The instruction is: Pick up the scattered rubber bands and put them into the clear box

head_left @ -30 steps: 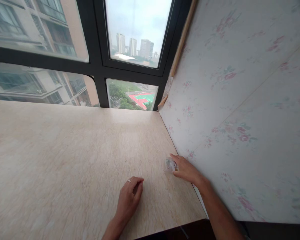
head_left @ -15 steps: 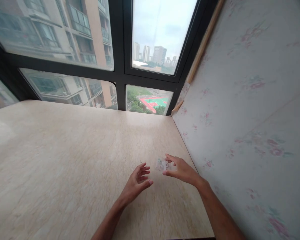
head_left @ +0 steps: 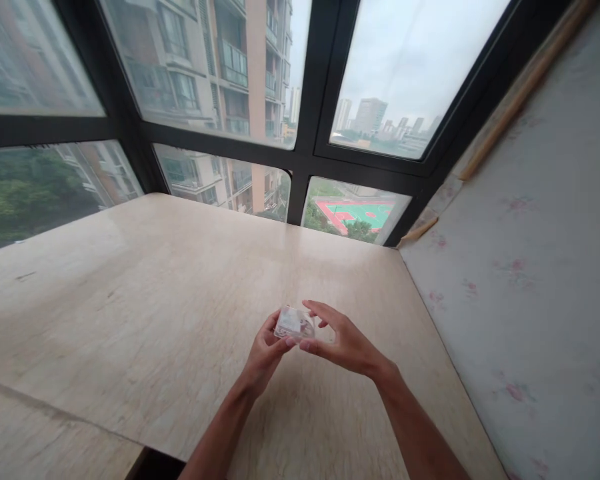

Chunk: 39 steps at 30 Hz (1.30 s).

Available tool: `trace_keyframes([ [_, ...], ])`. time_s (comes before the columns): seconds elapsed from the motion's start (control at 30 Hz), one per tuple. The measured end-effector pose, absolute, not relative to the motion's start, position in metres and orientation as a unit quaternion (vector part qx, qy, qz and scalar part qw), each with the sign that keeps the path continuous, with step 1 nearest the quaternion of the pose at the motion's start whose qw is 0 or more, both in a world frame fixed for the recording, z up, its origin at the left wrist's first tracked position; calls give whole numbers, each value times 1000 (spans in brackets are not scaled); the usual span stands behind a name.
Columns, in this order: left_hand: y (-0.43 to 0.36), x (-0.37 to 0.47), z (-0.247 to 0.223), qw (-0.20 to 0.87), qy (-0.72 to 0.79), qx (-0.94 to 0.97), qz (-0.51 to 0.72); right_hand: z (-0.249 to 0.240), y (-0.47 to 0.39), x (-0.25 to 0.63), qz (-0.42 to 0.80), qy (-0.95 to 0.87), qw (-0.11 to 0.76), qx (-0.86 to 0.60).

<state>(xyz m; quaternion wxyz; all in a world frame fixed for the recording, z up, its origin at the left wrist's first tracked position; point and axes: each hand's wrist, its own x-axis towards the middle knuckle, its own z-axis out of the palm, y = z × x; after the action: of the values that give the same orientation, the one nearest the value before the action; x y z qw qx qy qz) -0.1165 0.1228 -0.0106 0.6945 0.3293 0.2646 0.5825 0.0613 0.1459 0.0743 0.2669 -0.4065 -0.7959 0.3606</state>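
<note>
Clear plastic-looking box (head_left: 291, 323) in left hand (head_left: 263, 355), fingers and thumb closed on its edge, above pale window ledge (head_left: 180, 293). Right hand (head_left: 349, 344), at box's 4 o'clock, curls half-open; contact unclear. Dark window frame (head_left: 305, 150) at 12 o'clock, floral wall (head_left: 540, 320) at 3, both well apart.

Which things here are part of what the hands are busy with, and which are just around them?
In use:
- small clear box, held in the left hand
- right hand, fingers open, close to the box's other side

Just around:
- pale ledge below
- dark window frame
- flowered wall
- wood-coloured strip beside the window
</note>
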Motion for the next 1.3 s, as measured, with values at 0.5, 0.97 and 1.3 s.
trace_keyframes([
  [0.5,136,-142,-18,660,232,249,669,49,174,6,338,-807,304,-376],
  [0.97,143,-141,-28,643,273,257,668,53,190,12,297,-859,265,-321],
  [1.3,144,-135,-31,642,276,288,655,61,186,19,243,-871,258,-341],
])
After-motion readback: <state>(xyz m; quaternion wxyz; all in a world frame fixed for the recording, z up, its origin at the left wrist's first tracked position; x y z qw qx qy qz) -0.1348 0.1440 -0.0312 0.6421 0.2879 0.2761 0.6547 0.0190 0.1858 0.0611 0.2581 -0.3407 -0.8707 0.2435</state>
